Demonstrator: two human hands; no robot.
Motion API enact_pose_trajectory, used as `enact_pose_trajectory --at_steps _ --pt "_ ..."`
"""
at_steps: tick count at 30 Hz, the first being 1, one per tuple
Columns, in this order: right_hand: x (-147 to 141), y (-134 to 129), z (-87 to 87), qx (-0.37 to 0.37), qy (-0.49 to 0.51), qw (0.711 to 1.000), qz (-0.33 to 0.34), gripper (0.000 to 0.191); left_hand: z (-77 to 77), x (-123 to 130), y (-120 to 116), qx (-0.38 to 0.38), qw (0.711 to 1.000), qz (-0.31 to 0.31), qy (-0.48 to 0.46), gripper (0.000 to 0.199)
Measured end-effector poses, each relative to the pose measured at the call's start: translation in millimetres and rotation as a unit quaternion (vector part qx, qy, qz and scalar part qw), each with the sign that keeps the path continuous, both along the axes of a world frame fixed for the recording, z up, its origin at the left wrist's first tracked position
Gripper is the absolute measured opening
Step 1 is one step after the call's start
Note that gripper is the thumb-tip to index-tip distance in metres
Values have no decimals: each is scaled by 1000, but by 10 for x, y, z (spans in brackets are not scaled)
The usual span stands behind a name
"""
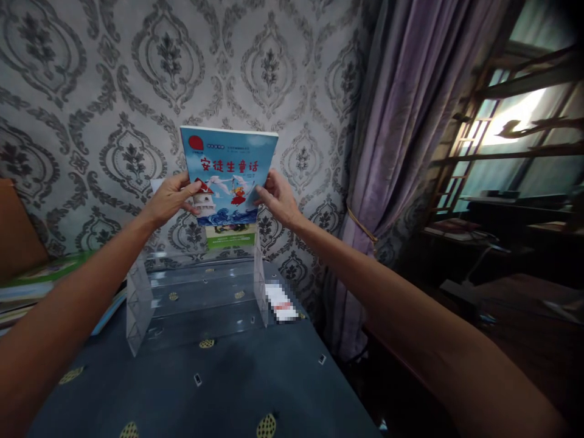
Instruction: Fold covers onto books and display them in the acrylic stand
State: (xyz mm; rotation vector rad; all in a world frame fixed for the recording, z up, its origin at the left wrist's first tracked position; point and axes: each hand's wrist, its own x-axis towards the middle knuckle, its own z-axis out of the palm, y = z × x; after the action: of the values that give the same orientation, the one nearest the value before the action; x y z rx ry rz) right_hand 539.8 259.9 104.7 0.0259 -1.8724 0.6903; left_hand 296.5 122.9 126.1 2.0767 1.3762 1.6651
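Note:
A blue storybook [228,176] with red Chinese characters on its cover is held up in front of the wall. My left hand [172,196] grips its left edge, thumb on the cover. On the opposite edge my right hand [279,198] does the same. Below and behind the storybook shows the lower part of another book [231,237] with a green band; the rest of it is hidden. That book stands at the back of a clear plastic tiered rack [140,304] on the table.
A dark blue patterned tablecloth [237,389] covers the table. Books and papers [41,280] are piled at the left, beside an orange-brown panel [18,219]. A blurred white-and-red item [280,302] lies right of the rack. A purple curtain [387,152] hangs by the patterned wall.

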Motion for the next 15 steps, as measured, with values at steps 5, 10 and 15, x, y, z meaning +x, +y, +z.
enact_pose_trajectory --at_steps 5,10,15 --pt "-28 104 -29 -7 -15 1000 0 43 -22 -45 64 -9 1000 -6 -20 49" --pt "-69 220 -77 -23 -20 1000 -2 52 -57 -70 125 -18 999 -22 -23 50" --pt "-77 257 -125 -26 -16 1000 3 51 -120 -78 185 -23 1000 -2 -20 48"
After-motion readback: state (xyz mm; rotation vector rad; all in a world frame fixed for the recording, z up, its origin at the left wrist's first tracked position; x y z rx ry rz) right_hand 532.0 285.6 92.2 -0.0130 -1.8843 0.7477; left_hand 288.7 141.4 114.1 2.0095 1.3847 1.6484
